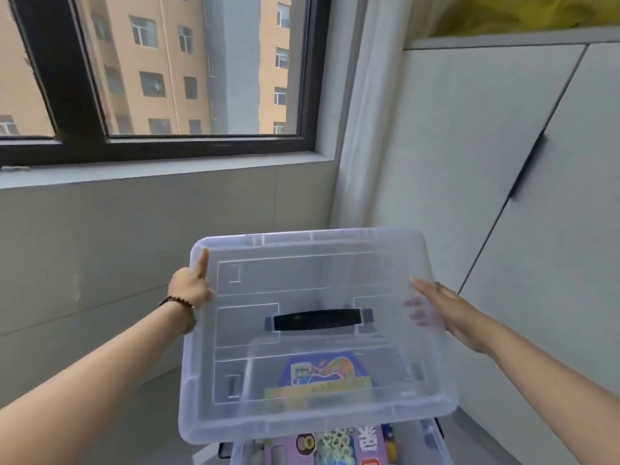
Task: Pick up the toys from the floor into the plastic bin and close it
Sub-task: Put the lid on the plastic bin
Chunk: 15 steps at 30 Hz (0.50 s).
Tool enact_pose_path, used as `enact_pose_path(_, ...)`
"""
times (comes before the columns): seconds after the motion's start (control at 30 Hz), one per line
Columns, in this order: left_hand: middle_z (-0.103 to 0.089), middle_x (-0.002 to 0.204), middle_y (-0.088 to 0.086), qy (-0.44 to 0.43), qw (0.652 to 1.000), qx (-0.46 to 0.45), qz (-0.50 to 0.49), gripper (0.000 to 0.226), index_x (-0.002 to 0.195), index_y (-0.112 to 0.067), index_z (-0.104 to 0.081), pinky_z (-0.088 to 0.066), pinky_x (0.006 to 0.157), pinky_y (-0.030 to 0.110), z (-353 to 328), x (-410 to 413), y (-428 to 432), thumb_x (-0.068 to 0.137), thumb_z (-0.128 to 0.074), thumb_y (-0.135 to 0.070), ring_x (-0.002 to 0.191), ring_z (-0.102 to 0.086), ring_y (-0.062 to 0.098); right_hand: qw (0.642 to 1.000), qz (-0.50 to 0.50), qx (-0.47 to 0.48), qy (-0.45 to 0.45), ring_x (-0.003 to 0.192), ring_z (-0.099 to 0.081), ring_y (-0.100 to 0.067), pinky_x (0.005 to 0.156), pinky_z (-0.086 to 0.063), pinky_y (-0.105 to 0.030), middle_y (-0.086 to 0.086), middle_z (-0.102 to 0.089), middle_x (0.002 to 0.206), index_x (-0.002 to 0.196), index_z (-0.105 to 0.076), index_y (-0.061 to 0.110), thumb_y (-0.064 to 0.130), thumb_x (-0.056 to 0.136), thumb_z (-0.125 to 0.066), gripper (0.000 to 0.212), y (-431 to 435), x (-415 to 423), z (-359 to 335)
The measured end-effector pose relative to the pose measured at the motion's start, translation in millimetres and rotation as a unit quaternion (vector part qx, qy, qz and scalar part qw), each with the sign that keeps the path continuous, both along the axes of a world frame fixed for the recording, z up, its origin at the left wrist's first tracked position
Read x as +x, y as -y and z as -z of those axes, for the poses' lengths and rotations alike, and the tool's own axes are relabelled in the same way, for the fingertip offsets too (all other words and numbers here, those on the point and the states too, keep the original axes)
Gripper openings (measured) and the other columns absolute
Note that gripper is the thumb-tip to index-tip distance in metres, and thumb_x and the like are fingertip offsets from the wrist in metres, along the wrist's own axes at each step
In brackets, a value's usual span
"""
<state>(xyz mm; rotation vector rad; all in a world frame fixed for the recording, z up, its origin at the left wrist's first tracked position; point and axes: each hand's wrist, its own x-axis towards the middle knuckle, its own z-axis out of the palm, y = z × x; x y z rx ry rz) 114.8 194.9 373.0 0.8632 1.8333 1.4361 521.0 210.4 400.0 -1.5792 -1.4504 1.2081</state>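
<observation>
Upper left of frame: window (pixel 167 68) with a dark frame, apartment blocks outside. Below it, left of centre, my left hand (pixel 189 286) grips the left edge of the clear lid (pixel 302 280). The thumb lies on top pointing up; the fingers are curled under the rim, mostly hidden. Beaded bracelet (pixel 177 302) on that wrist.

Centre of frame: lid held in the air, tilted, far edge higher. Black handle (pixel 317 319) sits at its middle.

Bottom centre, under the lid's near edge: plastic bin (pixel 431 439), open, only its top showing at the frame edge. Toys (pixel 335 444) lie inside it: coloured packs and a sheet of pale rings. One bright pack (pixel 322 374) shows through the lid. Cannot tell whether the lid touches the bin.

Right of centre: my right hand (pixel 449 310) holds the lid's right edge, thumb on top, fingers (pixel 417 317) underneath and visible through the plastic.

Behind, in the corner: white curtain (pixel 365 129). Far right: pale cabinet doors (pixel 486 129).
</observation>
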Motion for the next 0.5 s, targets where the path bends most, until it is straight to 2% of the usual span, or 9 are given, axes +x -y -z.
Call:
enact_pose_path(0.03, -0.046, 0.057, 0.011, 0.004, 1.0, -0.03, -0.004, 0.058, 0.068, -0.002, -0.049, -0.03, 0.052, 0.029, 6.8, 8.6, -8.5, 0.09, -0.044, -0.056, 0.049, -0.04, 0.023, 1.0, 0.015, -0.017, 0.004, 0.075, -0.063, -0.023, 0.076, -0.053, -0.035, -0.012, -0.067, 0.104, 0.12, -0.054, 0.013, 0.052, 0.075, -0.065, 0.061, 3.9, 11.4, 17.7)
enact_pose_path(0.13, -0.05, 0.058, 0.011, -0.015, 0.994, -0.11, 0.0, 0.065, 0.07, 0.0, -0.05, -0.028, 0.048, 0.028, 25.6, 37.3, -24.7, 0.088, -0.041, -0.061, 0.049, -0.038, 0.021, 0.998, 0.052, -0.039, -0.007, 0.074, -0.067, -0.024, 0.075, -0.054, -0.037, -0.009, -0.069, 0.099, 0.122, -0.054, 0.018, 0.057, 0.061, -0.074, 0.076, 9.9, 43.6, 67.8)
enact_pose_path(0.17, -0.05, 0.058, 0.01, -0.021, 0.992, -0.123, 0.007, 0.063, 0.068, -0.002, -0.048, -0.029, 0.049, 0.029, 33.9, 46.2, -28.2, 0.088, -0.041, -0.062, 0.051, -0.039, 0.021, 0.997, 0.067, -0.042, -0.014, 0.075, -0.067, -0.025, 0.073, -0.054, -0.037, -0.008, -0.069, 0.097, 0.124, -0.052, 0.019, 0.052, 0.067, -0.073, 0.069, 11.8, 50.9, 80.4)
enact_pose_path(0.23, -0.046, 0.051, 0.003, -0.033, 0.991, -0.128, 0.039, 0.055, 0.06, -0.01, -0.041, -0.029, 0.052, 0.029, 52.9, 63.5, -30.3, 0.089, -0.045, -0.057, 0.054, -0.039, 0.021, 0.992, 0.111, -0.043, -0.034, 0.072, -0.065, -0.023, 0.064, -0.052, -0.033, -0.006, -0.067, 0.091, 0.123, -0.049, 0.024, 0.035, 0.084, -0.065, 0.044, 14.0, 65.0, 105.1)
enact_pose_path(0.3, -0.043, 0.051, 0.0, -0.051, 0.987, -0.123, 0.094, 0.046, 0.059, -0.014, -0.038, -0.026, 0.051, 0.027, 81.6, 76.3, -26.1, 0.09, -0.053, -0.045, 0.053, -0.036, 0.018, 0.989, 0.135, -0.053, -0.039, 0.074, -0.065, -0.023, 0.067, -0.053, -0.034, -0.006, -0.066, 0.095, 0.117, -0.053, 0.025, 0.032, 0.087, -0.063, 0.033, 11.7, 77.7, 132.7)
enact_pose_path(0.33, -0.048, 0.061, 0.002, -0.059, 0.983, -0.125, 0.118, 0.037, 0.066, -0.013, -0.046, -0.03, 0.052, 0.027, 99.0, 80.5, -21.9, 0.09, -0.057, -0.039, 0.057, -0.041, 0.018, 0.988, 0.137, -0.063, -0.036, 0.078, -0.066, -0.024, 0.074, -0.054, -0.037, -0.006, -0.066, 0.099, 0.114, -0.055, 0.025, 0.033, 0.086, -0.064, 0.031, 10.8, 81.9, 145.9)
enact_pose_path(0.4, -0.059, 0.091, 0.007, -0.066, 0.979, -0.142, 0.132, 0.022, 0.096, -0.01, -0.059, -0.041, 0.068, 0.029, 134.6, 84.2, -8.6, 0.089, -0.06, -0.031, 0.079, -0.053, 0.021, 0.986, 0.145, -0.078, -0.031, 0.082, -0.067, -0.027, 0.079, -0.053, -0.038, -0.004, -0.067, 0.099, 0.109, -0.058, 0.026, 0.032, 0.086, -0.065, 0.025, 9.3, 85.6, 169.3)
enact_pose_path(0.43, -0.06, 0.103, 0.008, -0.058, 0.979, -0.148, 0.128, 0.03, 0.11, -0.01, -0.059, -0.043, 0.077, 0.031, 151.5, 83.2, -1.5, 0.089, -0.06, -0.03, 0.089, -0.054, 0.022, 0.985, 0.147, -0.082, -0.026, 0.083, -0.067, -0.026, 0.077, -0.053, -0.036, -0.002, -0.068, 0.096, 0.107, -0.06, 0.025, 0.031, 0.086, -0.065, 0.022, 8.3, 85.0, 179.4)
enact_pose_path(0.5, -0.059, 0.116, 0.007, -0.045, 0.979, -0.162, 0.113, 0.039, 0.125, -0.014, -0.054, -0.042, 0.083, 0.034, 176.1, 81.2, 12.4, 0.09, -0.058, -0.03, 0.097, -0.054, 0.023, 0.986, 0.144, -0.078, -0.013, 0.082, -0.066, -0.02, 0.075, -0.051, -0.031, 0.003, -0.069, 0.091, 0.106, -0.064, 0.022, 0.029, 0.088, -0.063, 0.019, 6.1, 78.9, 197.3)
